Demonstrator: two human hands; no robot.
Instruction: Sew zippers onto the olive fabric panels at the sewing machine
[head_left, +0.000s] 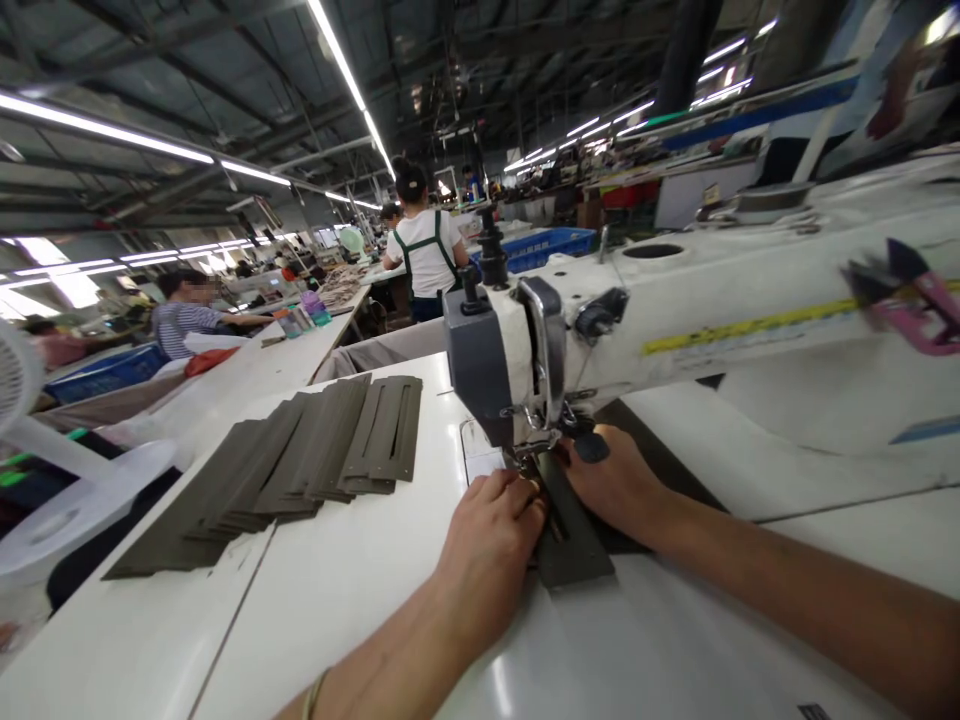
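Note:
A dark olive-grey slotted panel [576,550] lies under the needle area of a white and grey sewing machine [487,350]. My left hand [495,540] is closed at the panel's left edge, its fingers curled just in front of the presser foot. On the other side, my right hand [611,480] is closed along the panel's right edge, with some fingertips hidden behind the dark oval part of the machine. A larger dark sheet [660,455] extends beneath and behind my right hand. Left of the machine, similar slotted panels [322,445] lie fanned out in an overlapping row.
Pink-handled snips [911,300] and a yellow measuring tape [750,328] are on the machine arm. A white fan [67,450] stands at the left. Beyond the white table [337,610], people work near blue crates [544,245].

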